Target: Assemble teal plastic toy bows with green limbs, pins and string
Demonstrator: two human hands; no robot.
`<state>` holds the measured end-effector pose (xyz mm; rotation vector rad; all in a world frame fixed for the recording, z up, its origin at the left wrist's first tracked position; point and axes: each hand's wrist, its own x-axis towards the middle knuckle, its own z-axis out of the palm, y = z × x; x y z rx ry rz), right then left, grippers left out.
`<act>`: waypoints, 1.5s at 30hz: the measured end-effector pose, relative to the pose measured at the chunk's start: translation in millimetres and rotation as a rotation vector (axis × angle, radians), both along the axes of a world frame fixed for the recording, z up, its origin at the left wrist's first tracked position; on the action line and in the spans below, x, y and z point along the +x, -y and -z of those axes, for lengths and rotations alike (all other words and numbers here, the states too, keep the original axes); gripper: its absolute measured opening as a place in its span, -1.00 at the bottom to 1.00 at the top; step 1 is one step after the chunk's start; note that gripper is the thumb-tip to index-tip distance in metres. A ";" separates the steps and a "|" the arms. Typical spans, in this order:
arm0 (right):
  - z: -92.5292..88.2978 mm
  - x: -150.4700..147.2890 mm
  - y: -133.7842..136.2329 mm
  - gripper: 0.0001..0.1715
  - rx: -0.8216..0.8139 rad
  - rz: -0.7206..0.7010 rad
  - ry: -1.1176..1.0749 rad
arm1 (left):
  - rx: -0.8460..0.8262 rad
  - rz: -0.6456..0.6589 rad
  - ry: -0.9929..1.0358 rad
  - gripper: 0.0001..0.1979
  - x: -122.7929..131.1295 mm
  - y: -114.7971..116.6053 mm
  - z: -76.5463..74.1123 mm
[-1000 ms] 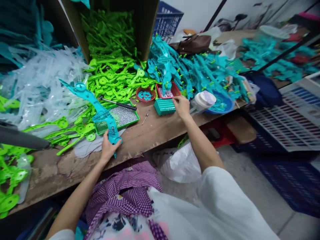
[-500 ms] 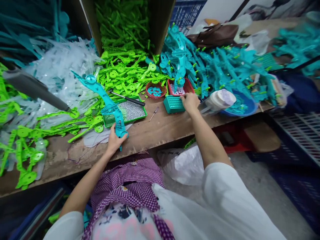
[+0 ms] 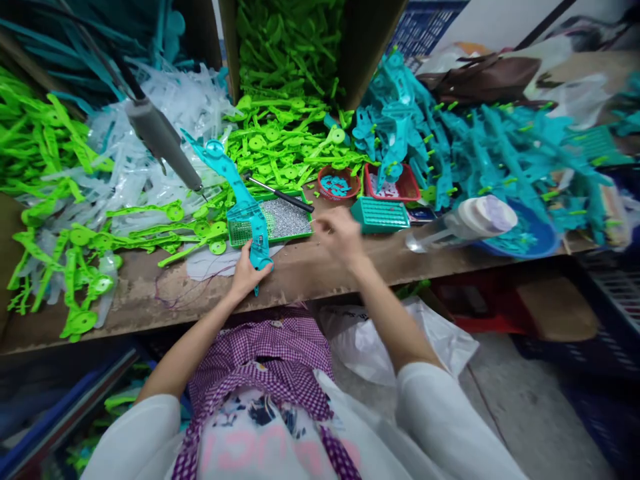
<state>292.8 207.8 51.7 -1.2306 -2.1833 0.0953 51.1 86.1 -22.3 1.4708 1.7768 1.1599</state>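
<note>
My left hand (image 3: 247, 272) grips the lower end of a long teal plastic part (image 3: 243, 200), which slants up and away over a green mesh tray (image 3: 295, 235) of small silvery pieces. A dark-handled rod (image 3: 287, 195) lies across that tray. My right hand (image 3: 343, 237), slightly blurred, hovers over the table to the right of the tray, its thumb and fingers drawn together in a pinch; whatever is between them is too small to make out. Just right of it sits a teal ridged box (image 3: 381, 215).
A grey electric screwdriver (image 3: 165, 143) hangs at the left. Green parts (image 3: 280, 143) and clear plastic pieces (image 3: 150, 120) heap up behind. Beyond the box are a round red basket (image 3: 345, 190), a red tray (image 3: 411, 190), a bottle (image 3: 460, 223) and a blue basin (image 3: 547, 243).
My right hand has left the teal ridged box and moved left toward the green tray. My left hand still holds the teal part. The view has shifted left.
</note>
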 end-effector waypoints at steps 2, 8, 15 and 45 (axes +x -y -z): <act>18.5 -55.2 24.1 -0.78 0.058 -0.329 0.052 | 0.009 0.000 0.008 -0.17 0.2 0.2 1.2; 52.2 -112.0 31.2 -0.70 0.031 -0.399 0.058 | 0.025 -0.008 0.042 -0.20 0.3 0.2 5.2; 35.5 -104.0 18.7 -0.65 -0.092 -0.510 0.131 | -0.007 -0.026 0.032 -0.18 0.1 1.2 6.1; 26.9 -33.0 109.5 -0.49 -0.933 -0.204 -0.320 | 0.089 0.028 0.317 -0.31 -26.4 164.7 -17.4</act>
